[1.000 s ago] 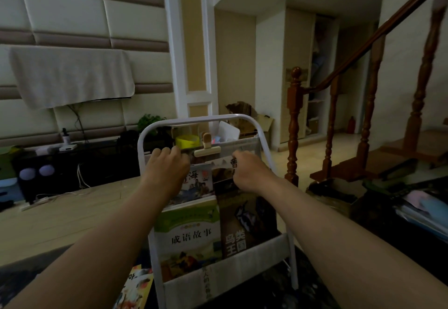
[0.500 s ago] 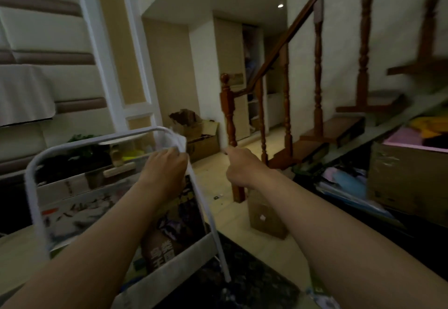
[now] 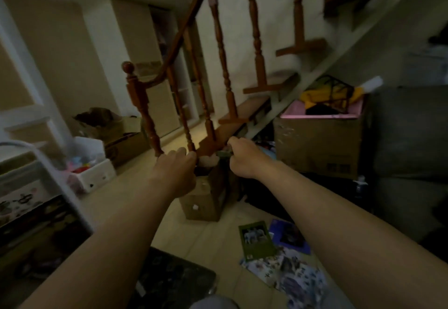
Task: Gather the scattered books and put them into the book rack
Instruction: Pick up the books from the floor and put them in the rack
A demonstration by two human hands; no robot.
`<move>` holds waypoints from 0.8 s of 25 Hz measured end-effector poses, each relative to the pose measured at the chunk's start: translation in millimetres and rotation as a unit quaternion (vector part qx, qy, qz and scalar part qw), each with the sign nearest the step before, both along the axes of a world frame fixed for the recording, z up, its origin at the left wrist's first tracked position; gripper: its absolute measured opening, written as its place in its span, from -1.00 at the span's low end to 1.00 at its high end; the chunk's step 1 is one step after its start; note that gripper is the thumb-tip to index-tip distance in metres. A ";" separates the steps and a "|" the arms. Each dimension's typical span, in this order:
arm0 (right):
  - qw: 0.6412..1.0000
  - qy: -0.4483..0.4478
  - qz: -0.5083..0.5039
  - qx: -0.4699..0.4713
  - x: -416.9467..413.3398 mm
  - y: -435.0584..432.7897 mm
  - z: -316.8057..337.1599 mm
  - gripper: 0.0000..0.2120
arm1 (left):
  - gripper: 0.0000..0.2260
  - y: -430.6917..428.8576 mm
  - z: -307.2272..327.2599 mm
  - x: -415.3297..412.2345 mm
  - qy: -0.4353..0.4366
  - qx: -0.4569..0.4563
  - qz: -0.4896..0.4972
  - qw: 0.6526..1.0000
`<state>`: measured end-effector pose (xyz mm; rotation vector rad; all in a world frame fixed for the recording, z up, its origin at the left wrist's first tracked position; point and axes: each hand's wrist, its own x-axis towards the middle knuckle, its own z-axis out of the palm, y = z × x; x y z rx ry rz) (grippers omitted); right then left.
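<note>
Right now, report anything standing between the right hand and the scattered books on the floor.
Nothing visible does. The right hand is held out in the air. The scattered books lie on open floor lower down, beside its forearm and nearer the person. The small cardboard box stands beyond the books, out of that path.

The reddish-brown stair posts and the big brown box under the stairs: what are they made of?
The reddish-brown turned stair posts look like varnished wood: lathe-turned shapes, glossy highlights. The big brown box looks like matte cardboard, with shiny tape on its front; blur leaves some doubt.
</note>
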<state>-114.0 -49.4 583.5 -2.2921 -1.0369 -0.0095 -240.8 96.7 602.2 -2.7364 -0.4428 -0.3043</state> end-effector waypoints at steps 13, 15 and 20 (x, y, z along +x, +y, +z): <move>0.972 0.172 -0.139 -0.074 139.4 -91.0 -200.6 -0.66 | -0.67 -77.5 -200.7 173.0 0.194 -0.072 -0.121 0.971; 0.963 0.190 -0.166 -0.091 153.7 -94.0 -242.6 -0.66 | -0.62 -73.5 -240.6 191.4 0.219 -0.088 -0.128 0.963; 0.940 0.256 -0.201 -0.101 184.0 -97.2 -362.1 -0.81 | -0.52 -59.8 -339.8 231.3 0.269 -0.154 -0.124 0.943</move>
